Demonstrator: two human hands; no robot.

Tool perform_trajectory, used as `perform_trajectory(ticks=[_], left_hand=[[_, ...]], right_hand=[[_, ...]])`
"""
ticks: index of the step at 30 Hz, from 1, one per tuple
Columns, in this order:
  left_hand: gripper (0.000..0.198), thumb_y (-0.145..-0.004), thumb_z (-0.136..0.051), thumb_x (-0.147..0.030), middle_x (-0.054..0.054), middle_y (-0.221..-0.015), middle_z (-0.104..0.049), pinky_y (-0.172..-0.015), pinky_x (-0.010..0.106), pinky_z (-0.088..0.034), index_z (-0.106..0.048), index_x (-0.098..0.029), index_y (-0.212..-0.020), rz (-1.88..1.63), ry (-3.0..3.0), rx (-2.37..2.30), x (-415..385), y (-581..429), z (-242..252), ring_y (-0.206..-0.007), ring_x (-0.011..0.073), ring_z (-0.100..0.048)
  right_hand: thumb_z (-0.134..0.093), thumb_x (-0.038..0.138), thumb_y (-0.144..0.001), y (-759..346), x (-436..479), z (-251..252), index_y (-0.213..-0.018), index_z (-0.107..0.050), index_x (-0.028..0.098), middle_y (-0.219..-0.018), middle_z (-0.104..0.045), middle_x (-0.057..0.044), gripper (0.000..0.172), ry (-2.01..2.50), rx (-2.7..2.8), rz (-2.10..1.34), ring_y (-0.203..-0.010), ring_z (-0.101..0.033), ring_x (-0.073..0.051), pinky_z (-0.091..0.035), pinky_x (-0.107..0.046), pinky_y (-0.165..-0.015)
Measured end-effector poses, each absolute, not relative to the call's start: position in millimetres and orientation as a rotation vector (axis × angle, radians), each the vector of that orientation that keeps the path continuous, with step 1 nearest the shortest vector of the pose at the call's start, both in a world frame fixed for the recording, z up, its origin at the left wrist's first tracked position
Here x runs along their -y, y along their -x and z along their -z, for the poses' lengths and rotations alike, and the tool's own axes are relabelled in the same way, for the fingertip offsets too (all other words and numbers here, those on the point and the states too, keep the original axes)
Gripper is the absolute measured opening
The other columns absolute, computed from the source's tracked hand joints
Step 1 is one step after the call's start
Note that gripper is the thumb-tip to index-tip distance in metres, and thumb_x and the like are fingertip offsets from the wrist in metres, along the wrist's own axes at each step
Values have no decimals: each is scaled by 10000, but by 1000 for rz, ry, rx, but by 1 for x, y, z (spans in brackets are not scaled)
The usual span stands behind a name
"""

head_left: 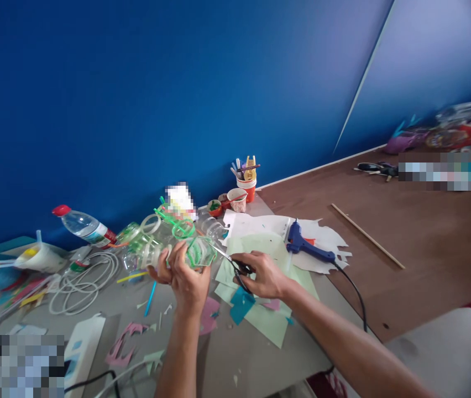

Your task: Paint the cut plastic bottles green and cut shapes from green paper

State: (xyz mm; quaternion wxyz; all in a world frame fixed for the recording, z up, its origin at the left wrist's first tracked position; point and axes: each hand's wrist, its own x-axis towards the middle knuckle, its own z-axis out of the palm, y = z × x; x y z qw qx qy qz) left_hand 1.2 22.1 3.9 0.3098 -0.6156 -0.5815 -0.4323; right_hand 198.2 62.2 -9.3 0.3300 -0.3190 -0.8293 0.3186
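Note:
Near the middle of the table, my left hand is wrapped round a clear plastic bottle with green strips on it, held tilted above the tabletop. My right hand has its fingers in the black handles of a pair of scissors. The scissor blades point left and reach the bottle's end; whether they touch it I cannot tell. Under my right hand lie pale green paper sheets and a teal paper piece.
A blue glue gun lies on white paper to the right, its black cord trailing forward. Beyond it is a wooden stick. At left are a red-capped bottle, a coiled white cable and a power strip. Cups stand by the blue wall.

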Motion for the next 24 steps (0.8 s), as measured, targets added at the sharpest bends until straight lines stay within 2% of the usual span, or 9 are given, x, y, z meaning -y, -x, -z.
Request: perform_trajectory(ticks=[10, 15, 18, 24], left_hand=[[681, -727, -752, -323, 207, -1181, -569, -977, 463, -445, -397, -117, -1270, 1178, 1663, 1604, -20, -8, -4, -1179, 300, -539], [668, -717, -758, -357, 196, -1172, -572, -966, 467, -453, -417, -130, -1244, 1251, 1686, 1633, -20, -8, -5, -1167, 305, -546], [653, -720, -755, -350, 190, -1170, -576, -967, 467, -452, -423, -132, -1238, 1257, 1685, 1627, -19, -7, -7, -1162, 301, -552], [664, -727, -751, -290, 204, -1185, -580, -984, 458, -438, -404, -117, -1265, 1185, 1631, 1569, -17, -5, -9, -1176, 293, -544]], right_hand=[[-613, 221, -726, -194, -61, 11, -1127, -654, 166, -736, -688, -29, 407, 925, 2146, -787, -648, -582, -156, -443, -266, -695], [-586, 224, -738, -196, -63, 8, -1108, -655, 157, -752, -682, -40, 382, 1021, 2069, -843, -607, -549, -140, -422, -245, -614], [-581, 215, -737, -199, -64, 6, -1119, -650, 147, -784, -682, -52, 394, 946, 2088, -843, -611, -539, -139, -422, -249, -614], [-588, 176, -713, -198, -60, 7, -1132, -647, 145, -727, -672, -33, 424, 791, 2148, -826, -622, -541, -142, -439, -259, -661]])
